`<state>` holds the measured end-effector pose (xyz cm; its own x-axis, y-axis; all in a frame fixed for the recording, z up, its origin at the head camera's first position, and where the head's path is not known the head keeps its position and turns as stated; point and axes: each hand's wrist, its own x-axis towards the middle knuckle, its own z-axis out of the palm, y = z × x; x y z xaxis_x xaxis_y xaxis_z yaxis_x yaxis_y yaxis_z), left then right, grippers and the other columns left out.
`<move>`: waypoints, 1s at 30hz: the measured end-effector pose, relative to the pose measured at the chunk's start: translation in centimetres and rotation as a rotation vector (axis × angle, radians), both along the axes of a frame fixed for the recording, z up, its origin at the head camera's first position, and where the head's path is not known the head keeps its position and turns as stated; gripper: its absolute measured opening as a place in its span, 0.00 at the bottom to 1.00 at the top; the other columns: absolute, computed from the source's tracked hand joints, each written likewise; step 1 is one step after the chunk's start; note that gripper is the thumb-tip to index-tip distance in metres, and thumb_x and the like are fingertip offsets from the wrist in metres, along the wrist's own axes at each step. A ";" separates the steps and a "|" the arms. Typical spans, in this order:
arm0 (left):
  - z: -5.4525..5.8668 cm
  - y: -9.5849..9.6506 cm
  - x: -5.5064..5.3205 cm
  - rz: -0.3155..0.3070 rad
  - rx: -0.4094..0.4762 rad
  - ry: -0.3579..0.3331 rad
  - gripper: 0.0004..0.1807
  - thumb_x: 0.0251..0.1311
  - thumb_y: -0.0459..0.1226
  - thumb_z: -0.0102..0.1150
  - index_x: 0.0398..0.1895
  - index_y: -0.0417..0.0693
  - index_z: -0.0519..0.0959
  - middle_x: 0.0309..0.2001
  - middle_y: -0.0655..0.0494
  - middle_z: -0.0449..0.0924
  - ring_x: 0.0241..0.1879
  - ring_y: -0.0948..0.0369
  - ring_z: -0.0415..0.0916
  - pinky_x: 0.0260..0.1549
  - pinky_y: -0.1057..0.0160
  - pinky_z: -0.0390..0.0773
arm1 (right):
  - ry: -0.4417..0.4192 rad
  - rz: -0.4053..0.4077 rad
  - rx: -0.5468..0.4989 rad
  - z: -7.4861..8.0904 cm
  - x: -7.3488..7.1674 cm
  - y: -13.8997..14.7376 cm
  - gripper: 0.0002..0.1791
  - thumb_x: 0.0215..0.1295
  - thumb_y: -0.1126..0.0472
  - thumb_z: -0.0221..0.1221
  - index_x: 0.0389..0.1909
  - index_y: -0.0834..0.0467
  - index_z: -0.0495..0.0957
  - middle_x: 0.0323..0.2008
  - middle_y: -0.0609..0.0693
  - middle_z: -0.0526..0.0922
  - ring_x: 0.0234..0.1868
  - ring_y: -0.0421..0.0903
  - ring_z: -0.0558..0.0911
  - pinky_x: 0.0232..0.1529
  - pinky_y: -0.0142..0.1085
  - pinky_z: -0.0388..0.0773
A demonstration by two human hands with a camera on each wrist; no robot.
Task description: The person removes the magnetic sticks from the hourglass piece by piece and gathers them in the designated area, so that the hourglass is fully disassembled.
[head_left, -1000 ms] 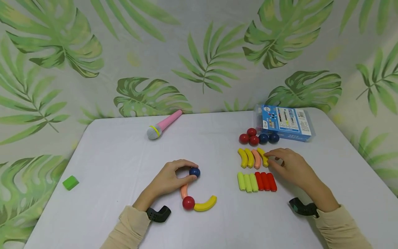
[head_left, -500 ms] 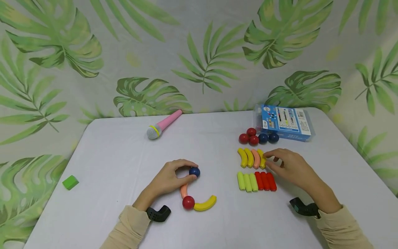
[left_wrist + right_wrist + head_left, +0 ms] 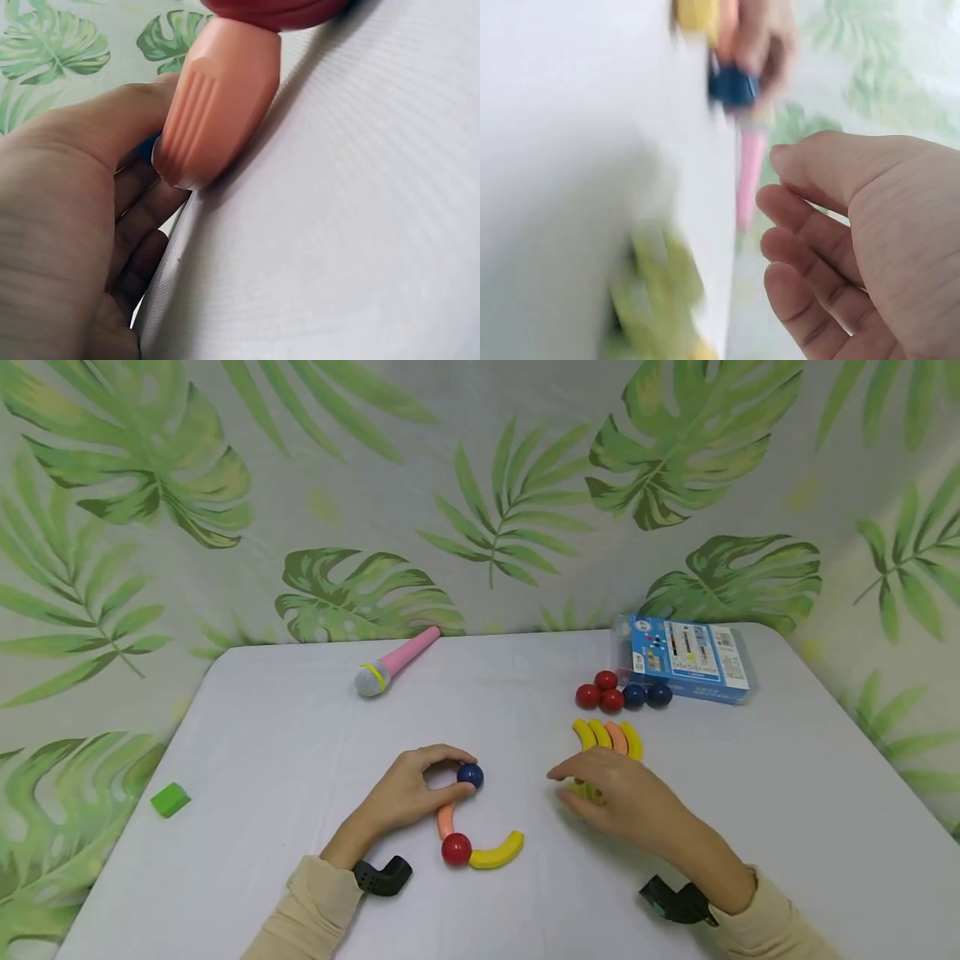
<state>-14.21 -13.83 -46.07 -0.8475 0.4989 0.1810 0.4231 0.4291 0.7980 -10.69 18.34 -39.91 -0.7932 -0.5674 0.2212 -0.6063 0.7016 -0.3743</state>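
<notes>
In the head view my left hand (image 3: 408, 789) pinches a dark blue ball (image 3: 470, 776) between thumb and fingers. Below it, a peach curved stick (image 3: 446, 821) joins a red ball (image 3: 456, 849), and a yellow curved stick (image 3: 498, 851) extends right from that ball. The left wrist view shows the peach stick (image 3: 221, 105) close beside the thumb. My right hand (image 3: 630, 797) holds nothing, fingers loosely bent, above the yellow-green sticks (image 3: 660, 292). It hides the red sticks. Just beyond lies a row of curved sticks, three yellow ones (image 3: 632, 739) and one peach (image 3: 617, 739).
Loose red balls (image 3: 588, 696) and two dark blue balls (image 3: 659, 695) sit before a blue-labelled plastic box (image 3: 690, 656) at the back right. A pink toy microphone (image 3: 405, 653) lies at the back; a green block (image 3: 170, 800) is far left on the white table (image 3: 285, 735).
My right hand has left the rightmost yellow curved stick and swung left and nearer, over the straight sticks. That yellow stick had shifted slightly left against its row. The left hand keeps its place.
</notes>
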 end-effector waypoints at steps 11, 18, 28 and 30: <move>0.1 0.1 -0.1 0.015 -0.004 -0.005 0.18 0.63 0.48 0.72 0.55 0.62 0.84 0.49 0.67 0.85 0.51 0.65 0.80 0.57 0.59 0.80 | -0.127 0.248 0.035 -1.9 3.6 -4.6 0.13 0.68 0.55 0.68 0.52 0.45 0.86 0.49 0.35 0.86 0.49 0.35 0.81 0.51 0.30 0.82; -0.1 0.2 -0.1 0.024 -0.022 -0.014 0.17 0.62 0.46 0.73 0.54 0.63 0.84 0.48 0.69 0.84 0.51 0.67 0.79 0.58 0.59 0.80 | -0.178 0.234 0.032 -2.4 3.8 -4.5 0.13 0.67 0.51 0.69 0.51 0.43 0.88 0.44 0.33 0.87 0.45 0.32 0.79 0.46 0.26 0.80; -0.1 0.1 0.0 0.043 0.002 -0.023 0.16 0.63 0.44 0.73 0.54 0.62 0.85 0.48 0.69 0.85 0.51 0.67 0.80 0.58 0.60 0.79 | -0.123 0.332 0.092 -1.8 4.0 -4.0 0.12 0.69 0.54 0.67 0.52 0.42 0.88 0.46 0.35 0.87 0.45 0.33 0.77 0.43 0.21 0.76; -0.1 0.1 -0.1 0.045 0.001 -0.033 0.16 0.63 0.44 0.72 0.54 0.64 0.85 0.48 0.70 0.85 0.52 0.67 0.80 0.58 0.60 0.79 | -0.116 0.351 0.104 -1.6 4.0 -3.8 0.13 0.69 0.55 0.67 0.52 0.42 0.88 0.48 0.35 0.86 0.46 0.34 0.77 0.45 0.21 0.77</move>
<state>-14.27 -13.70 -46.21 -0.8745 0.4603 0.1526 0.3766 0.4463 0.8118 -6.67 14.56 -41.54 -0.5634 -0.8234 0.0679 -0.7739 0.4972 -0.3923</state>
